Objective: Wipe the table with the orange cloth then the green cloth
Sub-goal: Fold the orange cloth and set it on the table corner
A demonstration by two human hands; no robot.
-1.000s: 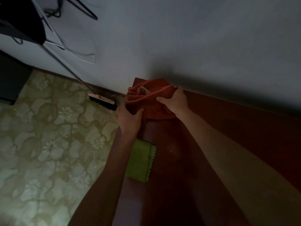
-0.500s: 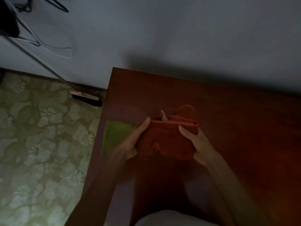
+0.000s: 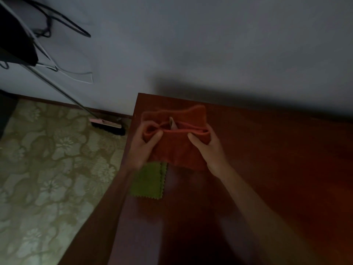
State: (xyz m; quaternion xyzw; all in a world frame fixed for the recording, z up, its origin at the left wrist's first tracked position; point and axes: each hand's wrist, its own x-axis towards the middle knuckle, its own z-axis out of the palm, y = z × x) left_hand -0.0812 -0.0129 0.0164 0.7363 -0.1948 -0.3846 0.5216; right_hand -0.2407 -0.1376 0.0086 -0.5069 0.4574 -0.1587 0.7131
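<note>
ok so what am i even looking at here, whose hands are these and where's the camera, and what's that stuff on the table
This is one picture from a camera worn on a person's head, looking forward and down, so the two bare arms reaching in from the bottom are that person's own. There is no robot. The left hand and the right hand both grip the orange cloth, held bunched between them over the dark red-brown table. A small pale tag sticks up from the cloth's top fold. The green cloth lies flat near the table's left edge, partly under the left forearm. Off the table, a broom leans by the wall on a patterned floor. The room is dim.
</note>
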